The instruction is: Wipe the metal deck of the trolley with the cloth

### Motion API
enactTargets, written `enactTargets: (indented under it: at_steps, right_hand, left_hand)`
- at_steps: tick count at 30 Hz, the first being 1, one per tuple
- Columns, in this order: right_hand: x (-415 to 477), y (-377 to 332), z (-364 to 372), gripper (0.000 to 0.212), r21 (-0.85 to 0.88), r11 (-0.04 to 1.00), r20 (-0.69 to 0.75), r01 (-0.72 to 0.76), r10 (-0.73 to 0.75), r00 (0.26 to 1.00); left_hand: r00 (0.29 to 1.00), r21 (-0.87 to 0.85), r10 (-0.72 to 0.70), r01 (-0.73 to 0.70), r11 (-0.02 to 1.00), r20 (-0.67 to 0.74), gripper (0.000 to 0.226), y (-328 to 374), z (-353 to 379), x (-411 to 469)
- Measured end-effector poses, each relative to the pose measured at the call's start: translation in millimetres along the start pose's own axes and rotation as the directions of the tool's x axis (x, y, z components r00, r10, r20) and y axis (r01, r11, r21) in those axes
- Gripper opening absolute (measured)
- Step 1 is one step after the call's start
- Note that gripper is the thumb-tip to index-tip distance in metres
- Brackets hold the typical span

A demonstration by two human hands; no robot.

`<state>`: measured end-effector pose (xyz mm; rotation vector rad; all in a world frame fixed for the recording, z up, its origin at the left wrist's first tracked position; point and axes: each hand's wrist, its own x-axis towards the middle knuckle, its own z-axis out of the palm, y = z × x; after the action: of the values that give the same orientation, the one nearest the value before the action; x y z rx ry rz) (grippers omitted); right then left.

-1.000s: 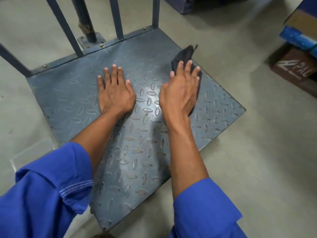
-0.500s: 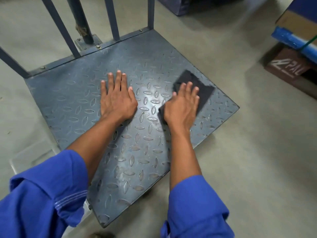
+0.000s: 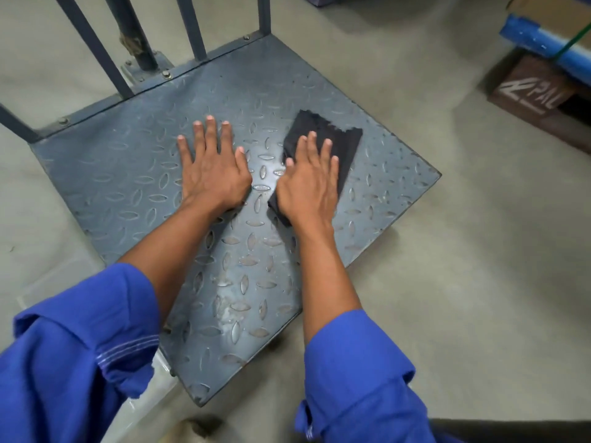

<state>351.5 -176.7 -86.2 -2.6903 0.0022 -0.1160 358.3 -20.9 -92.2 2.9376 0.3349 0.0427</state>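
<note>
Where the near corner of the metal deck [image 3: 230, 314] runs in between the blue sleeves [image 3: 80, 346], pale patches show among the raised tread. They may be residue or only glare; the view does not settle it. Left hand [image 3: 212, 177] lies flat on bare metal, fingers straight and spread, holding nothing. Right hand [image 3: 308, 187], just beside it, presses the dark cloth [image 3: 347, 145] onto the middle of the deck, fingers straight and close together, none curled round the fabric. Judged risk: the unpinched cloth bunches or slips from under the palm, and its ragged far edge catches on the tread. Should the trolley roll under the leaning weight, both hands slide; its wheels are hidden beneath the deck. Farther off, the handle rails [image 3: 192, 24] are cut off at the top of the view.
</note>
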Motion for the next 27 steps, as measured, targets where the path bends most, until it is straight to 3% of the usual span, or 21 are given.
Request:
enactTargets:
  at_steps: [3, 7, 9, 12, 14, 17, 20, 22, 24, 27]
  right_hand:
    - [-31, 34, -18, 0.059, -0.019, 0.986, -0.077, -0.167, 0.165, 0.983]
    - [-46, 53, -40, 0.061, -0.058, 0.940, 0.010, -0.335, 0.336, 0.942]
    - [-36, 25, -38, 0.065, -0.085, 0.968, 0.043, -0.237, 0.242, 0.969]
    - [-21, -25, -14, 0.063, -0.021, 0.996, 0.134, 0.085, -0.081, 0.988]
    - [-15, -25, -2, 0.063, -0.016, 0.994, 0.140, 0.111, -0.108, 0.984]
    - [-21, 22, -13, 0.061, -0.032, 0.997, 0.004, -0.064, 0.064, 0.998]
    - [-39, 77, -42, 0.060, -0.021, 0.944, -0.097, -0.328, 0.324, 0.941]
    - [-47, 88, -56, 0.060, -0.010, 0.911, -0.100, -0.413, 0.410, 0.907]
    - [-47, 68, -58, 0.059, 0.002, 0.936, -0.113, -0.351, 0.349, 0.930]
    - [-41, 10, -46, 0.059, 0.096, 0.986, -0.120, -0.135, 0.147, 0.982]
  left_hand:
    - [1.000, -0.007, 0.001, -0.001, 1.000, 0.005, 0.068, 0, 0, 1]
    - [1.000, 0.005, -0.008, 0.008, 1.000, 0.002, 0.069, 1, 1, 1]
    - [1.000, 0.012, -0.016, 0.016, 1.000, 0.001, 0.068, 4, 2, 3]
    - [1.000, 0.010, -0.031, 0.031, 0.999, 0.000, 0.067, 5, 2, 3]
    - [0.999, 0.007, -0.029, 0.029, 1.000, -0.015, 0.066, 4, 2, 2]
    - [1.000, 0.003, -0.013, 0.013, 1.000, -0.008, 0.067, 4, 1, 0]
    - [1.000, -0.009, -0.009, 0.009, 1.000, -0.004, 0.068, 5, 0, -1]
    - [1.000, -0.009, -0.019, 0.019, 1.000, -0.011, 0.068, 5, 0, -1]
    - [0.999, -0.015, -0.026, 0.026, 1.000, -0.020, 0.067, 7, 0, 0]
    - [0.999, -0.064, -0.027, 0.024, 0.998, -0.045, 0.067, 4, -3, 0]
